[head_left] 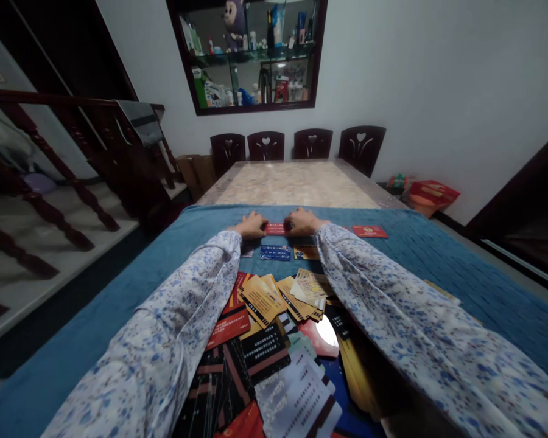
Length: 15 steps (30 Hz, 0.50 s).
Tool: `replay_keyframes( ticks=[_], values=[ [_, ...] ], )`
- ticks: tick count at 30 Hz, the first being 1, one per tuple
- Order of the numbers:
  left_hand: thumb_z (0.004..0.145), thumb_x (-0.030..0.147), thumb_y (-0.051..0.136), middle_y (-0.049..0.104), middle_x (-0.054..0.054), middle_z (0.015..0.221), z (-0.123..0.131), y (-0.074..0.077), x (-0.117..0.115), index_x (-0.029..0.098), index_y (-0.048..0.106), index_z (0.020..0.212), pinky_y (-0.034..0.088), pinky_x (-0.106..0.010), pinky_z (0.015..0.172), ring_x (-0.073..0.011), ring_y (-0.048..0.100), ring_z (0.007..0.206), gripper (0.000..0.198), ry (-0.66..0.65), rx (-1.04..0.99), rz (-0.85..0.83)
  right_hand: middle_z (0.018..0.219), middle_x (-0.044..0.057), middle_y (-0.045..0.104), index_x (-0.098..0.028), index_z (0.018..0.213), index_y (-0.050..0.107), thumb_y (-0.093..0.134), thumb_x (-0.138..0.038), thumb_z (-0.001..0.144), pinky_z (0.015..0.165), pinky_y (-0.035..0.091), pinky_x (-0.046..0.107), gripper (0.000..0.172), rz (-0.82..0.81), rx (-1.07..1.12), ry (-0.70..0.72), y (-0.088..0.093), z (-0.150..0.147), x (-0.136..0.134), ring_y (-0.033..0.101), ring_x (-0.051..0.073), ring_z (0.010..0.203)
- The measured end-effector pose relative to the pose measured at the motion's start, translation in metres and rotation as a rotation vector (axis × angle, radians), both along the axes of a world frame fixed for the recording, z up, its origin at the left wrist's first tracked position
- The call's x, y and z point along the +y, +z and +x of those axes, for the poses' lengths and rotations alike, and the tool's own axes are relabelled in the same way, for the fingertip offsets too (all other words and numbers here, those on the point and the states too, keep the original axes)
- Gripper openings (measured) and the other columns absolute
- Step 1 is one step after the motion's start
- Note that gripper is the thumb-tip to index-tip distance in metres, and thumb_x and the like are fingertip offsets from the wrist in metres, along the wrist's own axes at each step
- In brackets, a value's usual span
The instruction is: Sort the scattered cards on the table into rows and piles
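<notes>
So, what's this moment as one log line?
left hand: touches red card | right hand: touches it too | under: blue cloth

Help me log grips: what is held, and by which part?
Left hand and right hand each hold one short end of the red card on the blue cloth.

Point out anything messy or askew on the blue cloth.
The card heap nearest the camera is jumbled: cards overlap at all angles. Farther off, the red card between left hand and right hand lies square.
</notes>
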<state>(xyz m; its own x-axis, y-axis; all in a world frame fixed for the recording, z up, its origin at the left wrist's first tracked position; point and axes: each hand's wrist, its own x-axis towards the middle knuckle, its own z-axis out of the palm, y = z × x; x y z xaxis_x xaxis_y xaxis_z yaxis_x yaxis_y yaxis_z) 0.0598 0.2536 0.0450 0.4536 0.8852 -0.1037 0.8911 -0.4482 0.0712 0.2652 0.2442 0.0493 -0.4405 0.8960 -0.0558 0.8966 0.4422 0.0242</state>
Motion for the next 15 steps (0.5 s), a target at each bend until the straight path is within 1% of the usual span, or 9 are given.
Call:
replay_keyframes(
  ticks=[6, 11, 15],
  values=[
    [0.079, 0.022, 0.064, 0.062, -0.015, 0.132, 0.003, 0.003, 0.001, 0.021, 0.071, 0.111, 0.041, -0.059, 0.108, -0.0382, 0.045, 0.133, 0.033, 0.0, 0.025, 0.001, 0.134, 0.017, 0.068, -0.023, 0.117, 0.078, 0.067, -0.045, 0.085, 0.099, 0.049, 0.052, 0.041, -0.011, -0.022, 0.002, 0.004, -0.003, -0.002, 0.052, 0.041, 0.131],
    [0.081, 0.02, 0.061, 0.059, -0.019, 0.137, 0.008, 0.007, -0.002, 0.018, 0.07, 0.114, 0.042, -0.063, 0.11, -0.0406, 0.043, 0.137, 0.034, -0.025, 0.107, -0.011, 0.132, 0.016, 0.069, -0.023, 0.119, 0.078, 0.065, -0.044, 0.086, 0.101, 0.047, 0.05, 0.041, -0.021, -0.05, -0.007, 0.005, -0.005, 0.0, 0.052, 0.039, 0.131],
    [0.079, 0.017, 0.062, 0.059, -0.018, 0.138, 0.013, 0.01, -0.004, 0.018, 0.07, 0.114, 0.041, -0.06, 0.114, -0.0383, 0.043, 0.138, 0.036, -0.001, 0.148, -0.019, 0.132, 0.014, 0.07, -0.023, 0.12, 0.078, 0.067, -0.041, 0.084, 0.102, 0.046, 0.051, 0.042, -0.066, -0.07, -0.006, 0.004, -0.007, 0.006, 0.05, 0.04, 0.133]
  ],
)
